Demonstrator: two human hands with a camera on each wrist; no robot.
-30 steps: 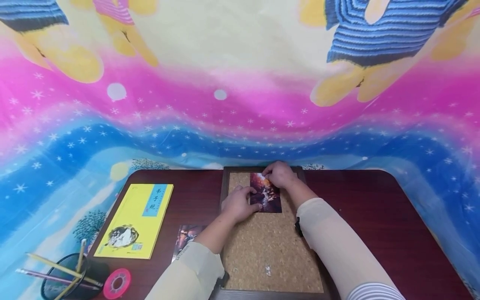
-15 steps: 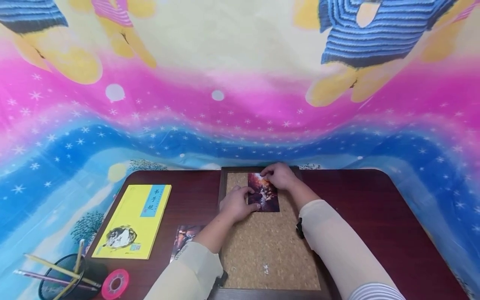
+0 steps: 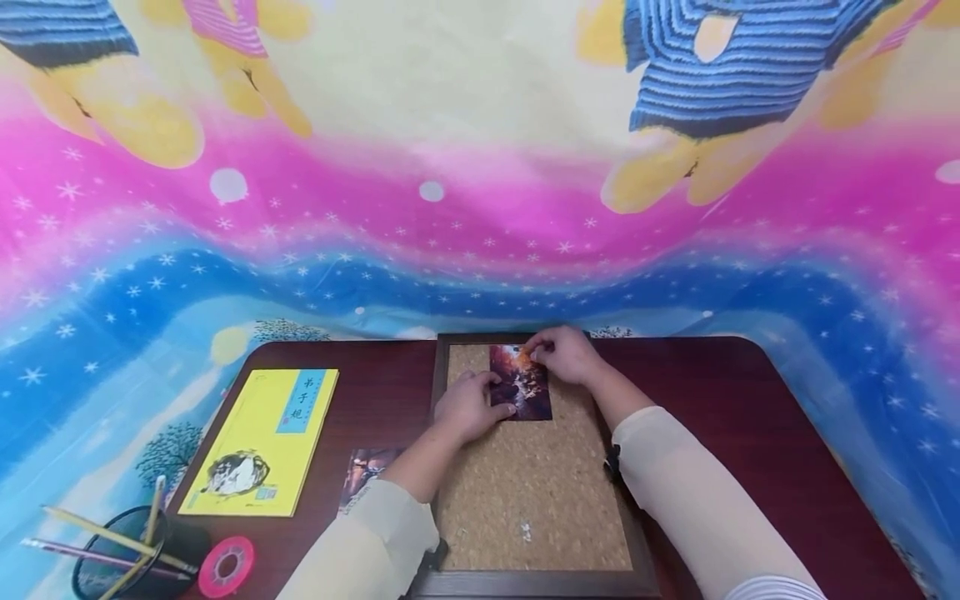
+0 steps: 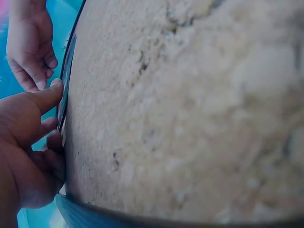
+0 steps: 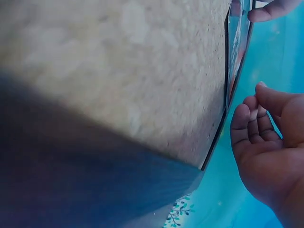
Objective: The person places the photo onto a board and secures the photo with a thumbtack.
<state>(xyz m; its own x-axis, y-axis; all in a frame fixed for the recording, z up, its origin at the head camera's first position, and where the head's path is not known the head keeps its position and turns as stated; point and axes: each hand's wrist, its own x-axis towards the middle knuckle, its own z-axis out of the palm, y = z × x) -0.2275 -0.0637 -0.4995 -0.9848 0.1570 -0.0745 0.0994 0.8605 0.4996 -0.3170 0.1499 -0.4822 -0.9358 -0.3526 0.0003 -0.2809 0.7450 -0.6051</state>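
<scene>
We see a dark photo card (image 3: 521, 382) lying on the far part of a cork board (image 3: 534, 492), which has a dark wooden frame and rests on a dark red table (image 3: 720, 417). The card sits near the top edge of the board, a little to the left of its middle.

The left hand (image 3: 467, 406) lies on the cork at the left side of the card. Its fingers are only slightly bent and the fingertips press on the card's left and lower edge — in the left wrist view the thumb (image 4: 45, 97) touches the thin edge of the card. It does not grip anything.

The right hand (image 3: 566, 353) is at the upper right corner of the card. Its fingers are curled and the thumb and index finger meet at that corner, so it seems to pinch the corner or something small on it; we cannot tell which one.

To the left of the board there is a yellow book (image 3: 262, 442), and a second photo card (image 3: 363, 473) lies partly under the left sleeve. At the near left corner stand a black pen cup (image 3: 131, 554) and a pink tape roll (image 3: 227, 566) — just beside each other.
</scene>
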